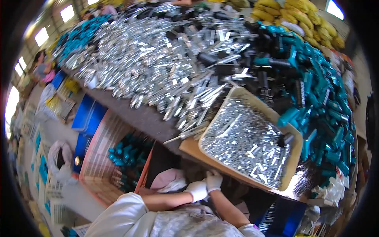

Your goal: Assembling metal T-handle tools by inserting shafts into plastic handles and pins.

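Observation:
My left hand [197,190] and my right hand [213,180], both in white gloves, are close together in front of my body, just below the table's near edge. Both look closed, with curled fingers; whatever may lie between them is too small to make out. A pink and white cloth [169,180] lies just left of my left hand. Beyond my right hand, a cream plastic tray [295,162] full of small shiny metal pieces sits tilted on a cardboard sheet [192,148]. Long flat metal strips [197,100] are heaped behind it.
Teal and black tool handles [312,91] pile up along the right side. An orange-pink crate [92,158] holding teal handles stands at left, beside blue bins [89,114]. A dark blue box [282,215] is near my right elbow. Yellow sacks [300,15] and another person [42,69] are farther off.

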### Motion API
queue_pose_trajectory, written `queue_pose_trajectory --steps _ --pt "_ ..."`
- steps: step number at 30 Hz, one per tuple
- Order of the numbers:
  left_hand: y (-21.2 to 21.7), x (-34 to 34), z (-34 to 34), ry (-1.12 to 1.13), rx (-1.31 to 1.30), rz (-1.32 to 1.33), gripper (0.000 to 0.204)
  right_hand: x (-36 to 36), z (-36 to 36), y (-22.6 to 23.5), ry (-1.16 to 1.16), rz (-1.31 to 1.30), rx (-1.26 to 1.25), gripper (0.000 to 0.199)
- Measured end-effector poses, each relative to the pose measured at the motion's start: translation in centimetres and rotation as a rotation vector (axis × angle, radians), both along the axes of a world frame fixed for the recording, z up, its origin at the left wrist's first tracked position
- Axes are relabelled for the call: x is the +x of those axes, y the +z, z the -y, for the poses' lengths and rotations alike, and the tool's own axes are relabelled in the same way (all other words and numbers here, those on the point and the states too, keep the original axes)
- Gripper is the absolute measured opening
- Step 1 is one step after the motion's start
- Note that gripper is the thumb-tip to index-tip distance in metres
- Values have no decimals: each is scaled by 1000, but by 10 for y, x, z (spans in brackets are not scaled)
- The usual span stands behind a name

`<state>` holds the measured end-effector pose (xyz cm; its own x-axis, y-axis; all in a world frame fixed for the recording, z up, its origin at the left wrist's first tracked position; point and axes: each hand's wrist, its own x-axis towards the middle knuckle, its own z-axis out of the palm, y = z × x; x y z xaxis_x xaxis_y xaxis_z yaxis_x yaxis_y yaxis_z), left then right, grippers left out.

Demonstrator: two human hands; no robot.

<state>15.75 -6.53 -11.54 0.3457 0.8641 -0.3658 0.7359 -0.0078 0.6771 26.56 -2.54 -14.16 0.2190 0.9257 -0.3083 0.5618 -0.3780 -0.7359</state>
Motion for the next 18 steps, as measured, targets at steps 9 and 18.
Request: queue_pose_trajectory --steps 9,18 --pt "248 -225 7 202 421 44 58 123 33 17 -207 -1157 -274 45" --pt "195 -339 44 861 510 -1 55 74 34 19 -211 -1216 -379 38"
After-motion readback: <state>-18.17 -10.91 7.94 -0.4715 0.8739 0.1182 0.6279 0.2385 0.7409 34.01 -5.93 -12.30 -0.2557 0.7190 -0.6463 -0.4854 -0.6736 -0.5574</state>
